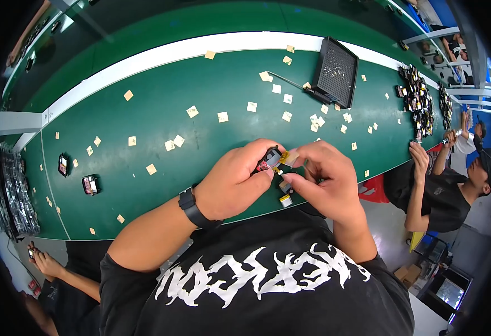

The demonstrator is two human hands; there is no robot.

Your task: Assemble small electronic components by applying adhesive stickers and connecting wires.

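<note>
My left hand [233,180] is closed around a small black device housing [271,157], with reddish parts showing at its open side. From the right, my right hand [330,182] pinches at a yellow-taped part [286,157] along the housing's edge; thumb and forefinger are close together there. A small white connector or tab shows between the two hands, too small to tell. Just below them, at the table's near edge, lies a small silver battery-like block with yellow tape [285,200]. My fingers hide part of the housing.
Small cream paper squares [193,112] are scattered over the green table [161,137]. Two black device housings [90,185] lie left. A black tray [335,73] and a thin rod [284,80] are at the far side. Piled devices [417,101] and co-workers [444,190] are at right.
</note>
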